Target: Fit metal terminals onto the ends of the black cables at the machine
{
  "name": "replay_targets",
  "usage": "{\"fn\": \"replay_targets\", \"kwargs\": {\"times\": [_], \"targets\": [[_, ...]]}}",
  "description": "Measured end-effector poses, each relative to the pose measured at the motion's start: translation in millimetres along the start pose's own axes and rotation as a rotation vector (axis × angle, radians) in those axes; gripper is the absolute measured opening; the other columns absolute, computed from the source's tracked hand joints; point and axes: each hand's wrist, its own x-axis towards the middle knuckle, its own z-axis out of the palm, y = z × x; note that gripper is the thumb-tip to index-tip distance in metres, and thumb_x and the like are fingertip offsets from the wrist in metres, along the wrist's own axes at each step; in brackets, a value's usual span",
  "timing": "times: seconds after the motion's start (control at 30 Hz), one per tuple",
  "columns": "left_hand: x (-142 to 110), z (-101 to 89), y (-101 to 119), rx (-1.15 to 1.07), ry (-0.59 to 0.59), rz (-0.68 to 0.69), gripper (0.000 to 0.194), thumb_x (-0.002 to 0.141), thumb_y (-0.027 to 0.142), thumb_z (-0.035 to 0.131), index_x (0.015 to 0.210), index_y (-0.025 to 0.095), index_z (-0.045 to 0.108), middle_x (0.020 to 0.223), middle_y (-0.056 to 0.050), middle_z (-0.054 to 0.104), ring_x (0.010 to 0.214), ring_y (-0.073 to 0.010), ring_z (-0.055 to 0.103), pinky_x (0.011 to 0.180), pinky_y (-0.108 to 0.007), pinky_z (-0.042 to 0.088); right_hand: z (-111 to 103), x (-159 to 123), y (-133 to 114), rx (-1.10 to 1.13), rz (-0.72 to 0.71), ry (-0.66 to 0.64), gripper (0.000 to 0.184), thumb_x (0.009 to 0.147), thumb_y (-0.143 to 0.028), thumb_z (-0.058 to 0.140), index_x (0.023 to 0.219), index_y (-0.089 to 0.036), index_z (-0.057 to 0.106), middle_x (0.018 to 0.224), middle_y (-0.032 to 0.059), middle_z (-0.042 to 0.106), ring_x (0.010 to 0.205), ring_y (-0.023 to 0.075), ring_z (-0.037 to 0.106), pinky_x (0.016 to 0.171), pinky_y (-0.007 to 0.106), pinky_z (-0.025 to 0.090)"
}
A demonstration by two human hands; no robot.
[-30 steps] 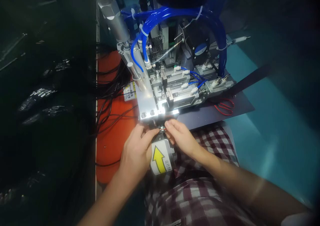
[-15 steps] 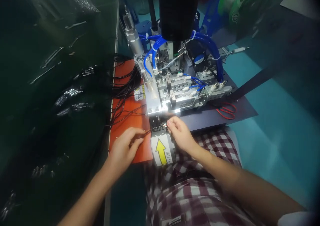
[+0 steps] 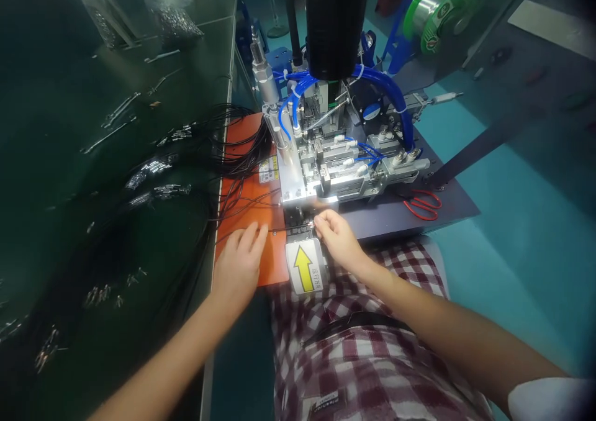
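Observation:
My right hand (image 3: 339,238) pinches the metal-tipped end of a thin black cable (image 3: 293,227) at the front of the machine's track. Leftward, the cable runs over the orange plate (image 3: 274,256). My left hand (image 3: 239,256) is over that plate with its fingers stretched out and apart, close to the cable; whether the fingertips touch it I cannot tell. Just below the cable is a white label with a yellow arrow (image 3: 303,267) on the track's end. Behind my right hand stands the machine (image 3: 344,185), with metal slides and blue air hoses (image 3: 391,89).
Bundles of black cables (image 3: 242,148) lie across the plate and the dark table (image 3: 139,235) at left. Red-handled scissors (image 3: 423,207) rest on the machine's base at right. A green wire spool (image 3: 433,14) is at the back right. A black cylinder (image 3: 336,30) hangs over the machine.
My left hand's fingers have come off the cable and spread, and the hand has turned upward. My right hand keeps its pinch at the track. The whole view has shifted slightly.

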Motion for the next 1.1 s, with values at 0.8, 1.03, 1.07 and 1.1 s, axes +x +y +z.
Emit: {"fn": "replay_targets", "kwargs": {"times": [0.8, 1.03, 1.07, 1.1], "targets": [[-8.8, 3.1, -3.0, -0.29, -0.048, -0.153, 0.044, 0.091, 0.013, 0.034, 0.128, 0.014, 0.058, 0.122, -0.014, 0.058, 0.11, -0.0269, 0.052, 0.091, -0.04, 0.046, -25.9, -20.5, 17.4, 0.016, 0.058, 0.069, 0.048, 0.079, -0.067, 0.05, 0.076, -0.019, 0.054, 0.055, -0.0043, 0.052, 0.044, 0.0084, 0.042, 0.046, 0.024, 0.033], [-11.6, 9.2, -7.3, -0.346, -0.042, -0.17, 0.043, 0.091, 0.016, 0.037, 0.129, 0.021, 0.057, 0.121, -0.01, 0.058, 0.11, -0.0233, 0.052, 0.091, -0.038, 0.044, -73.3, -77.2, 41.8, -0.06, 0.171, 0.105, 0.059, 0.062, -0.076, 0.06, 0.072, -0.018, 0.053, 0.052, -0.0055, 0.047, 0.041, 0.0067, 0.036, 0.043, 0.023, 0.026], [-11.7, 9.6, -7.5, -0.349, -0.032, -0.167, 0.043, 0.091, 0.015, 0.037, 0.129, 0.021, 0.057, 0.12, -0.01, 0.058, 0.109, -0.0232, 0.052, 0.091, -0.038, 0.044, -76.2, -81.2, 44.8, -0.069, 0.181, 0.105, 0.059, 0.061, -0.076, 0.061, 0.071, -0.018, 0.053, 0.051, -0.0052, 0.048, 0.041, 0.0069, 0.036, 0.043, 0.023, 0.026], [-11.8, 9.6, -7.5, -0.353, -0.021, -0.162, 0.043, 0.091, 0.015, 0.037, 0.128, 0.021, 0.057, 0.119, -0.01, 0.058, 0.109, -0.0233, 0.052, 0.09, -0.038, 0.044, -77.9, -84.1, 47.6, -0.077, 0.186, 0.108, 0.059, 0.06, -0.076, 0.062, 0.071, -0.018, 0.053, 0.051, -0.0047, 0.049, 0.041, 0.0072, 0.037, 0.043, 0.023, 0.026]]}}
